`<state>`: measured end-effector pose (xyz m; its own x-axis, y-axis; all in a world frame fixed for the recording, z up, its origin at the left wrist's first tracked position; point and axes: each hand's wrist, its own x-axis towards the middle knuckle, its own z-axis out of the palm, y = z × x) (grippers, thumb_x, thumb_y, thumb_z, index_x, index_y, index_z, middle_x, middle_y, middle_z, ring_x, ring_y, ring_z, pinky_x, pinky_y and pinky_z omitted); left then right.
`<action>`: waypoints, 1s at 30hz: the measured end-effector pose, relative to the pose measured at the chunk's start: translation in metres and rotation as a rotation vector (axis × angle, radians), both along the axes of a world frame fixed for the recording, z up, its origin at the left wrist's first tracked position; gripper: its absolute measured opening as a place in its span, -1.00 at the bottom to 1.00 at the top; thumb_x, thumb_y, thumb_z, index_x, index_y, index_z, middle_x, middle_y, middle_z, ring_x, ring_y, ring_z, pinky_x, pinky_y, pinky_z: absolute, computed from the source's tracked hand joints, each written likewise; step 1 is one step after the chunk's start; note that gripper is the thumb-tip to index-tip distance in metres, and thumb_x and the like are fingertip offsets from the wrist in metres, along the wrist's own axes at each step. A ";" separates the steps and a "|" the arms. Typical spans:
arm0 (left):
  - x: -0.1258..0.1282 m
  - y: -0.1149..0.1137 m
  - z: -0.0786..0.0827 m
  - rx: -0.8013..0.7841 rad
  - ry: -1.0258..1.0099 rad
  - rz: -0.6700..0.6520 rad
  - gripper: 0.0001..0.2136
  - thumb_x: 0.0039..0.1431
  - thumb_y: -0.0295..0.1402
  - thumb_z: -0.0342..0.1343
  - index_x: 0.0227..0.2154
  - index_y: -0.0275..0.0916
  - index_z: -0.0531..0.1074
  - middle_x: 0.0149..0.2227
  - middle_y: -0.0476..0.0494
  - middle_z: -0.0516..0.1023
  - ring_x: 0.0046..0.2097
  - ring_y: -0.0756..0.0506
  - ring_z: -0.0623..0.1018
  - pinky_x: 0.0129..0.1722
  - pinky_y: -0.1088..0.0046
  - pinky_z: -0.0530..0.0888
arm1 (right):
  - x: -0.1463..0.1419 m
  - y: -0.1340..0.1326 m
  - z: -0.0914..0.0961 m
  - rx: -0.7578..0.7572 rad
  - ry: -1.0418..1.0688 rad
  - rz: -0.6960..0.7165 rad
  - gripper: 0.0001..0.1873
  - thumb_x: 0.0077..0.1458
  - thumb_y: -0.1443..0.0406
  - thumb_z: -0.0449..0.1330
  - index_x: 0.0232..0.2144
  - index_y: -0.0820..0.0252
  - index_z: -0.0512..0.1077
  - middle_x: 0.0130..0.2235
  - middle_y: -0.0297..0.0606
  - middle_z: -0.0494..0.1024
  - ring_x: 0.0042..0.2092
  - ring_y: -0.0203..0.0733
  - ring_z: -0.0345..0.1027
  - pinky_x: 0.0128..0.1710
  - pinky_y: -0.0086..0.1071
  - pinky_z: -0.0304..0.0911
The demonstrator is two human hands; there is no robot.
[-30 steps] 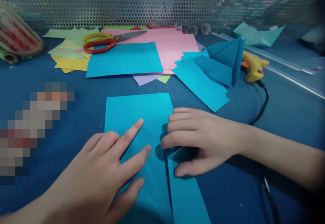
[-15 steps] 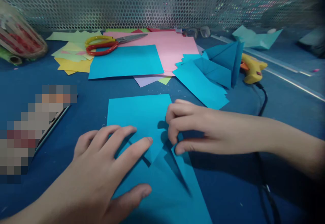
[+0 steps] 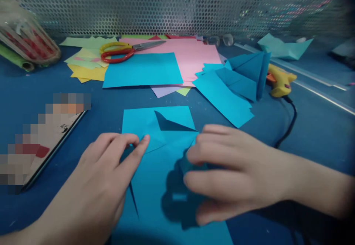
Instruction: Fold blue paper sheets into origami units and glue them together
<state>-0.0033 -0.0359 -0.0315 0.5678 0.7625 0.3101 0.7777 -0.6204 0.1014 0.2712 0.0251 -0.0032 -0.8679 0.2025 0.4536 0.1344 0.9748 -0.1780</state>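
A bright blue sheet of paper (image 3: 155, 208) with folded creases lies in front of me. Near its top a pointed flap stands slightly raised and casts a dark shadow. At the paper's left edge is my left hand (image 3: 111, 171), its fingers bent together on a lifted edge; the thumb is hidden beneath. Over the right edge hovers my right hand (image 3: 230, 171), a bit blurred, fingers curled and thumb apart from them. A small bit of folded edge shows by its fingertips, and its shadow falls on the sheet.
Scissors (image 3: 118, 54) with yellow and red handles rest on pink sheets (image 3: 199, 56) and a blue sheet (image 3: 144, 71). Folded blue pieces (image 3: 238, 76) and a yellow glue gun (image 3: 281, 80) with a cord lie right. A phone (image 3: 52, 152) and a clear jar (image 3: 30, 41) are left.
My left hand has gone from lying spread to bent fingers at the paper's left edge. My right hand has released its pinch on the right flap and moved lower. The top flap shows now.
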 end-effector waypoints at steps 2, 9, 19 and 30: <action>-0.002 0.002 0.001 0.034 0.034 -0.025 -0.56 0.35 -0.49 -0.19 0.22 -0.20 0.32 -0.04 -0.20 0.52 -0.05 -0.26 0.44 -0.15 0.18 0.39 | -0.003 -0.004 -0.006 0.069 -0.039 0.021 -0.74 0.42 0.09 0.06 -0.23 0.12 0.39 -0.35 -0.34 0.46 -0.38 -0.20 0.21 -0.39 -0.28 0.08; 0.006 0.002 0.005 0.096 0.060 -0.079 -0.65 0.47 -0.44 -0.20 0.02 -0.19 0.50 -0.13 -0.15 0.57 -0.07 -0.23 0.49 -0.13 0.18 0.41 | 0.013 0.023 -0.010 0.322 -0.136 -0.018 -0.83 0.39 0.36 0.05 -0.26 0.16 0.42 -0.40 -0.29 0.50 -0.37 -0.18 0.29 -0.29 -0.27 0.21; 0.010 0.006 0.013 0.104 0.046 -0.258 -0.70 0.50 -0.34 -0.09 -0.09 -0.20 0.59 -0.05 -0.07 0.69 -0.03 -0.16 0.64 -0.02 0.25 0.53 | 0.018 0.024 -0.011 -0.011 -0.176 0.110 -0.46 0.29 -0.20 0.05 -0.27 0.15 0.34 -0.36 -0.28 0.40 -0.35 -0.17 0.23 -0.34 -0.29 0.11; 0.000 -0.018 -0.007 -0.018 -0.069 -0.208 -0.66 0.45 -0.38 -0.15 0.08 -0.10 0.48 0.11 0.04 0.60 0.23 -0.06 0.46 0.29 0.36 0.26 | 0.018 0.024 -0.016 0.131 -0.152 0.145 -0.67 0.44 0.18 -0.08 -0.25 0.17 0.42 -0.34 -0.20 0.49 -0.33 -0.12 0.29 -0.31 -0.22 0.20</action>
<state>-0.0030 -0.0542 -0.0383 0.6912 0.6369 0.3415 0.6241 -0.7643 0.1624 0.2887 0.0496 -0.0196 -0.9440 0.0186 0.3295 0.0068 0.9993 -0.0370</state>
